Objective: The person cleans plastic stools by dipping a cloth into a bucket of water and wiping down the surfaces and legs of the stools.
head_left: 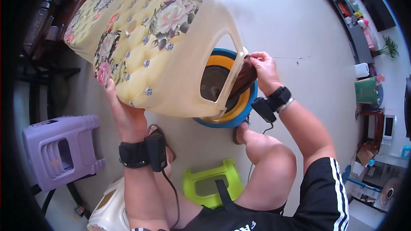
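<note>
A cream plastic stool [184,72] with a yellow, flower-printed seat is tipped on its side, its legs toward the right. My left hand [127,117] grips the lower edge of its seat, the fingers partly hidden behind it. With my right hand [265,72], closed in a pinch, I hold a wet-looking brown cloth [245,78] against the stool's leg end. Below the stool stands a blue basin [253,107] with an orange-yellow inner ring and dark water [212,83] in it. The stool covers part of the basin.
A second flowered stool [92,17] stands at the upper left, near dark wooden furniture. A purple stool [58,152] is at the left. Between my legs is a green stool [234,177]; another cream stool [112,205] is at lower left. Shelves [349,21] line the right.
</note>
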